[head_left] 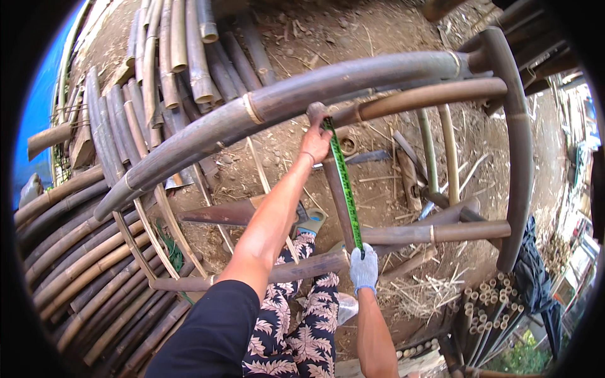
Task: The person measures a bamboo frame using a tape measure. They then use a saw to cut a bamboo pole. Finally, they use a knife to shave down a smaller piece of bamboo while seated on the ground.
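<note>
Head view: my bare left hand (317, 143) grips the far end of a green measuring tape (343, 186) and my gloved right hand (363, 269) grasps its near end, the tape running lengthwise away from me, straight between both hands along a brown bamboo post (335, 195).

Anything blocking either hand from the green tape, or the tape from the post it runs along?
Nothing visible. The bare left hand is at the tape's upper end, the gloved right hand at its lower end; no object shows between tape and post.
</note>
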The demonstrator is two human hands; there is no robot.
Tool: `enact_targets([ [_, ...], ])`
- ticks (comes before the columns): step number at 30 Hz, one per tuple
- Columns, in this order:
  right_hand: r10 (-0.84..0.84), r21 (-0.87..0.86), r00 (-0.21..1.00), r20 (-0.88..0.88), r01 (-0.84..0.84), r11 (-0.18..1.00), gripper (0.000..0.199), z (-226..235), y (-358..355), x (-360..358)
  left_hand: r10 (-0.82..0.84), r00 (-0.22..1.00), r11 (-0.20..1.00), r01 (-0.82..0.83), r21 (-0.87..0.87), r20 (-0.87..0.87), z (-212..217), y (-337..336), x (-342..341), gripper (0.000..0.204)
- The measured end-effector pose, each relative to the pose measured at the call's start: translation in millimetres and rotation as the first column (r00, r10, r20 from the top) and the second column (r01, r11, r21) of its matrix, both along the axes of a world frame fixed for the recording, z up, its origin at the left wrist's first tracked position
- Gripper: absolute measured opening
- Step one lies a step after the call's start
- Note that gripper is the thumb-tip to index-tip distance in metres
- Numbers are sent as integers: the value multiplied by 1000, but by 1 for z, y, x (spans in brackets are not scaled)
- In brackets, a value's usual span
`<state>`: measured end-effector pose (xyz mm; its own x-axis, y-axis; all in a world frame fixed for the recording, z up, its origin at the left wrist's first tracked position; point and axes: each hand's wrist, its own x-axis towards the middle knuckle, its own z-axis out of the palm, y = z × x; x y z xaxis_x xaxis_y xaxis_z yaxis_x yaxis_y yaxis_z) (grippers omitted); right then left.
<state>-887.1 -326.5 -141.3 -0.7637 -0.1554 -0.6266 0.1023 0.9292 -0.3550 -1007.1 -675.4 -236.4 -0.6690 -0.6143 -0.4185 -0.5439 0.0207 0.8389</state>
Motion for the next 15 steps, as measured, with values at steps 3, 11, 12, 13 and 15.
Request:
enact_targets([
  [3, -17, 57, 998, 53, 14, 998, 33, 11, -8, -10, -37, 999, 999, 37, 17, -5, 4, 1, -4, 46],
  [11, -120, 118, 992, -29, 122, 985, 30, 21, -3, -12, -24, 990, 991, 42, 126, -139, -24, -14, 1, 45],
  [12, -122, 102, 990, -68, 129, 986, 28, 20, 1, -10, -7, 986, 980, 40, 194, -168, -20, -12, 0, 46],
  [13, -126, 119, 989, -82, 135, 984, 27, 20, 5, -10, -40, 985, 981, 70, 179, -168, -16, -11, -4, 47],
  [15, -165, 172, 985, -47, 171, 970, 25, 28, 6, -17, -24, 984, 976, 61, 207, -178, -15, -12, -5, 48],
])
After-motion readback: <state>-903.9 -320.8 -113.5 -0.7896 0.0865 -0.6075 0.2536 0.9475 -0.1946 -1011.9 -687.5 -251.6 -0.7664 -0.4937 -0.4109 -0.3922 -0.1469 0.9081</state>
